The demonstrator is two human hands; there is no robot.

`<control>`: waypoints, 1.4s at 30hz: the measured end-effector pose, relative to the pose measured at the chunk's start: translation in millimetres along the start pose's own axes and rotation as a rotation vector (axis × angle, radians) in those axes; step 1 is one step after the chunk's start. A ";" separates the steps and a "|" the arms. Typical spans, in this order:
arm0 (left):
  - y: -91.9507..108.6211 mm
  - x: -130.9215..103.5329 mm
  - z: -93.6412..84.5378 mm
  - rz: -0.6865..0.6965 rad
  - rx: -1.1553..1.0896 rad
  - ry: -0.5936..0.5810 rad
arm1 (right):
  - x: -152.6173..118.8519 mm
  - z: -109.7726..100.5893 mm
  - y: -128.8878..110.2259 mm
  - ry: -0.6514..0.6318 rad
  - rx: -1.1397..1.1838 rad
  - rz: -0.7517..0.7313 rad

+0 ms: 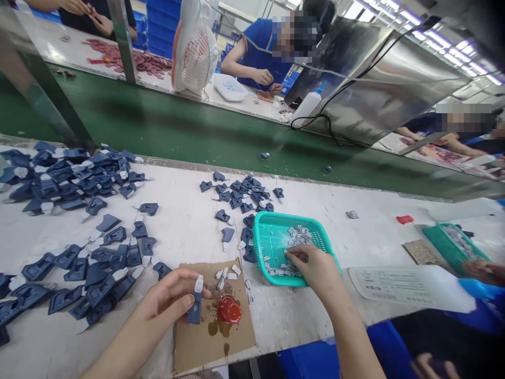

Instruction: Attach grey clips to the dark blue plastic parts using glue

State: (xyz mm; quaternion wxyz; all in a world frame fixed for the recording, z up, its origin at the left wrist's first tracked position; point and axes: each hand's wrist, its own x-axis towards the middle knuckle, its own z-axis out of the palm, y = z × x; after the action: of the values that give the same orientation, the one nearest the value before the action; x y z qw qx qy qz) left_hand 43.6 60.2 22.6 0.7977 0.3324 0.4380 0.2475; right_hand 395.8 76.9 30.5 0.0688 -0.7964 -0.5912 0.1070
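My left hand holds a dark blue part with a white tip pointing up, above a piece of cardboard. On the cardboard lie a red cap-like dish, dark wet stains and several small white pieces. My right hand reaches into a green basket of small grey-white pieces. Its thumb and index finger are pinched on a small grey-white piece over the basket's inside.
Piles of dark blue parts cover the left of the table, and a smaller heap lies behind the basket. A white bottle lies at the right, near another person's hand. Beyond a green belt, other people work.
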 end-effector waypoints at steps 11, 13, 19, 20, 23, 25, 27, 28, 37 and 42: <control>-6.4 -4.1 -2.6 0.025 0.004 -0.030 | 6.7 -1.7 -7.4 -0.030 0.022 -0.085; -7.2 -4.4 -2.0 0.032 -0.006 -0.022 | 5.0 -3.0 -9.2 -0.043 0.039 -0.098; -10.2 -3.2 -5.3 0.041 0.004 -0.059 | -0.3 -8.2 -9.9 -0.035 0.094 -0.075; -10.6 -3.3 -5.4 0.043 -0.001 -0.049 | -0.1 -8.3 -9.6 -0.027 0.098 -0.061; -10.9 -3.8 -3.9 0.035 -0.022 -0.018 | 2.7 -6.2 -9.9 -0.027 0.095 -0.042; -10.4 -4.0 -2.3 0.028 -0.035 -0.022 | 5.0 -3.6 -11.5 -0.033 0.085 -0.045; -9.7 -3.9 -0.9 0.025 -0.052 -0.031 | 6.5 -1.2 -13.7 -0.028 0.074 -0.051; -9.3 -3.9 -0.3 0.022 -0.064 -0.035 | 6.8 -0.3 -14.8 -0.023 0.069 -0.056; -10.2 -3.9 0.3 0.006 -0.111 -0.043 | -1.2 -3.1 -14.3 -0.005 0.056 -0.098; -11.3 -4.5 0.8 0.024 -0.103 -0.036 | 0.8 -2.8 -15.0 -0.014 0.045 -0.113</control>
State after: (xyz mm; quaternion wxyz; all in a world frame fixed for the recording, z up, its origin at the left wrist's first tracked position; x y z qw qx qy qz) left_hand 43.3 49.4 16.9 0.8185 0.3004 0.4063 0.2732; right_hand 382.8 82.1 36.7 0.0888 -0.7592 -0.6331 0.1217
